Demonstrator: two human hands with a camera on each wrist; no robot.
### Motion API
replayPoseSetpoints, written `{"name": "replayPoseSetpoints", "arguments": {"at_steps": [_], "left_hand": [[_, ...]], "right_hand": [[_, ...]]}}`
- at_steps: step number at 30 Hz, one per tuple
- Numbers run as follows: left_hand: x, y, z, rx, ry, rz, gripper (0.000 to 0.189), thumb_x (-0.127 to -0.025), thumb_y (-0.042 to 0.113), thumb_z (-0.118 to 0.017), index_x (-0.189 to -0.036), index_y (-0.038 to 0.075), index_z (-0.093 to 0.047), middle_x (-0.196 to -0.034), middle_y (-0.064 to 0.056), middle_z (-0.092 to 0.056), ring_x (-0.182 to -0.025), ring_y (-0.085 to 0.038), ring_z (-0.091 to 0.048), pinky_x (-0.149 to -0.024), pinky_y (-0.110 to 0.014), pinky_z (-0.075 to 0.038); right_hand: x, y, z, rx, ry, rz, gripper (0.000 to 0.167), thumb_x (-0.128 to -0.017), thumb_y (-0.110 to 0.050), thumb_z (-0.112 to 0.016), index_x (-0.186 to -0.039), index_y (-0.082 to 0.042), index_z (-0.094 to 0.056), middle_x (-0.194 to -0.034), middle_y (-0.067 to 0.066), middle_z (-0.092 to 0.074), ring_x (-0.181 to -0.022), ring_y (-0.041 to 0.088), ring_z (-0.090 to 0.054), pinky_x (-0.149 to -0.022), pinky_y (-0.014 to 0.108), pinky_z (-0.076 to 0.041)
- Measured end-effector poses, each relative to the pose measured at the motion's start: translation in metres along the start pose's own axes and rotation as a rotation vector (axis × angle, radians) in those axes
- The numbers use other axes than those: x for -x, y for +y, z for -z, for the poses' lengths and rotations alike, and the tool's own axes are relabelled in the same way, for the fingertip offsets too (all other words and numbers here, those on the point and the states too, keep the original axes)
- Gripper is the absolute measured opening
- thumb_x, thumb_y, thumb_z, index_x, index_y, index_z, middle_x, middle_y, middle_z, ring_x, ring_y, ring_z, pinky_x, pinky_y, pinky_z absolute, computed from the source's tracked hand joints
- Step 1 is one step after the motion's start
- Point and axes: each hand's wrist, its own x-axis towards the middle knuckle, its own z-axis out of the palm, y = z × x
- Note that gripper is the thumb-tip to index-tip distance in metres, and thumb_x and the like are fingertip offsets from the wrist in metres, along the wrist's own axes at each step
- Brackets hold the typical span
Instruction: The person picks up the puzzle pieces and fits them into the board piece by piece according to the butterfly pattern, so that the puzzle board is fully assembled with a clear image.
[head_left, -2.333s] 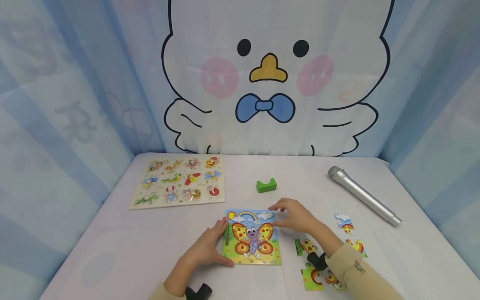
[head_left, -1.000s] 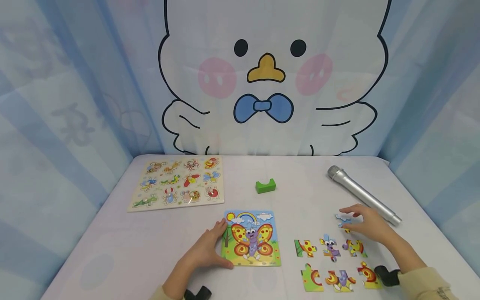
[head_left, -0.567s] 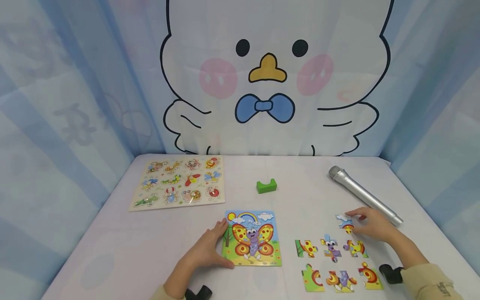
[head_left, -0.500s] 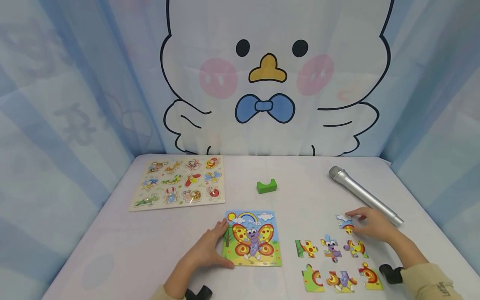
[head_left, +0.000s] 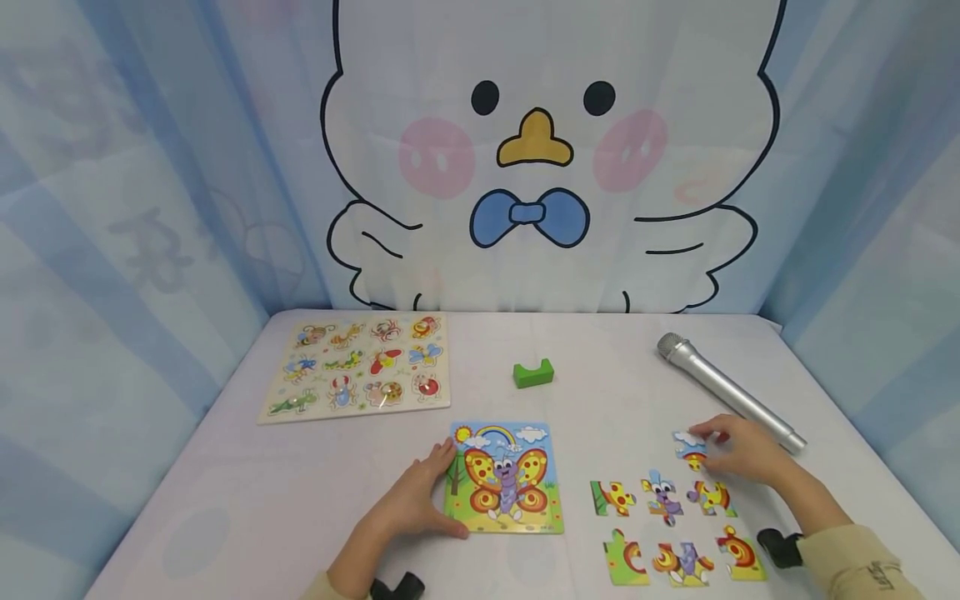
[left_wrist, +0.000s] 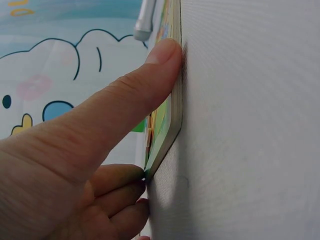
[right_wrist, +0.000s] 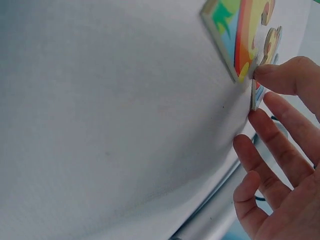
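Note:
A square butterfly puzzle board (head_left: 504, 479) lies flat in the middle front of the table. My left hand (head_left: 411, 498) rests against its left side, fingertips on the left edge and thumb (left_wrist: 150, 75) by the near corner. At the right, my right hand (head_left: 741, 452) pinches a puzzle piece (head_left: 686, 447) with cloud and rainbow colours between thumb and finger. In the right wrist view that piece (right_wrist: 256, 95) shows edge-on, partly hidden by fingertips. Below it lie more puzzle pieces: a yellow-winged one (head_left: 711, 498), a purple-headed one (head_left: 662, 497) and several others.
A silver microphone (head_left: 731, 392) lies slanting just behind my right hand. A green arched block (head_left: 533, 374) stands behind the board. An insect peg puzzle (head_left: 356, 364) occupies the table's back left. Curtains (head_left: 862, 233) enclose the back and sides.
My right hand left the board's top right corner, moved right to the cloud piece and closed thumb and finger on it. My left hand stayed at the board's left edge.

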Motion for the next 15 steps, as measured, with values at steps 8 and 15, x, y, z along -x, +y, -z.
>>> {"name": "replayPoseSetpoints", "arguments": {"at_steps": [8,15], "left_hand": [[-0.001,-0.001,0.000,0.000,-0.002,0.004,0.110,-0.055,0.037,-0.086,-0.140,-0.004,-0.029,-0.149,-0.018,-0.019,-0.136,-0.035,-0.016,-0.110,-0.053,-0.010],[-0.001,-0.002,-0.001,-0.004,0.001,-0.004,0.110,-0.055,0.037,-0.086,-0.140,-0.005,-0.029,-0.148,-0.018,-0.020,-0.136,-0.035,-0.016,-0.110,-0.053,-0.011]], "right_hand": [[-0.001,-0.001,-0.001,0.008,0.010,0.009,0.044,-0.061,-0.014,-0.082,-0.100,-0.001,-0.067,-0.088,0.006,-0.058,-0.081,0.025,-0.051,-0.063,0.033,-0.047],[-0.004,-0.012,0.002,0.021,0.004,0.059,0.043,-0.062,-0.017,-0.081,-0.099,-0.003,-0.067,-0.088,0.004,-0.058,-0.080,0.023,-0.051,-0.063,0.033,-0.046]]}}
